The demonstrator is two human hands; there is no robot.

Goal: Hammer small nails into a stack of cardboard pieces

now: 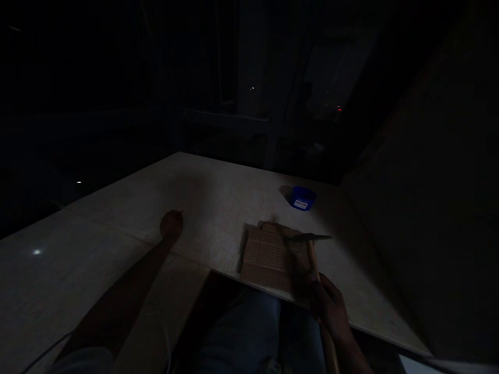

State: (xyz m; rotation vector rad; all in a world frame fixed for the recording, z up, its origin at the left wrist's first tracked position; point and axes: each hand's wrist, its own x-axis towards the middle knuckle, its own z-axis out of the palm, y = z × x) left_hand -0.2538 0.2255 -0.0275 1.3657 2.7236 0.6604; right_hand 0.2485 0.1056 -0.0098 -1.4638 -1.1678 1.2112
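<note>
In the dim light my right hand [327, 298] is wrapped round the wooden handle of a hammer [312, 254]. Its dark, narrow head is raised over the right part of a piece of brown cardboard [267, 254], which lies at the table's front edge with rows of small marks on it. My left hand [171, 224] is closed on the table, well to the left of the cardboard. A thin tip shows at its right side, too dark to name. Whatever the fingers hold is hidden.
A blue plastic tub [303, 198] with a white label stands behind the cardboard. The pale table [230, 208] meets a wall [424, 197] on the right. A cable [47, 353] runs at the lower left, and my legs [241, 337] are under the front edge.
</note>
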